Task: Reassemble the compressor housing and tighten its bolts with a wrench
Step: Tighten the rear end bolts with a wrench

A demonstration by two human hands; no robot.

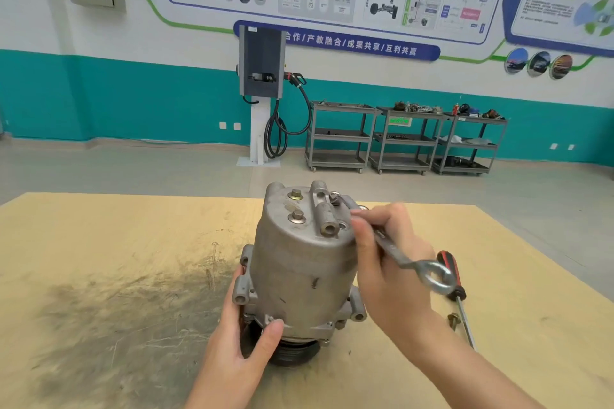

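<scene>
grey cast metal, dull and scuffed with a few dark marks, makes up the compressor housing (pixel 300 262), which stands upright on a plywood tabletop (pixel 99 276) with its long axis running up and down and leaning slightly away from the camera. its domed end faces up; the black grooved pulley (pixel 292 354) sits at the bottom against the wood. lugs with round holes stick out near the housing's base on both sides. on the housing's top face are two hex bolts with washers (pixel 295 206), one behind the other, a raised tube-like port beside them, and a further bolt (pixel 334 197) at the far right edge.

the wrench (pixel 395 246) has its far end on that far right bolt and runs down toward the camera and to the right of the housing, ending in a ring. the right hand (pixel 390 269) holds its shaft, fingers curled round it, touching the housing's upper right side. the left hand (pixel 246 335) grips the housing's base from the left, thumb pressed on the flange in front, the other fingers hidden behind.

just right of the housing, past the wrench's ring, lie a red-and-black-handled screwdriver (pixel 453 279) and a loose bolt (pixel 453 320) on the wood.
</scene>
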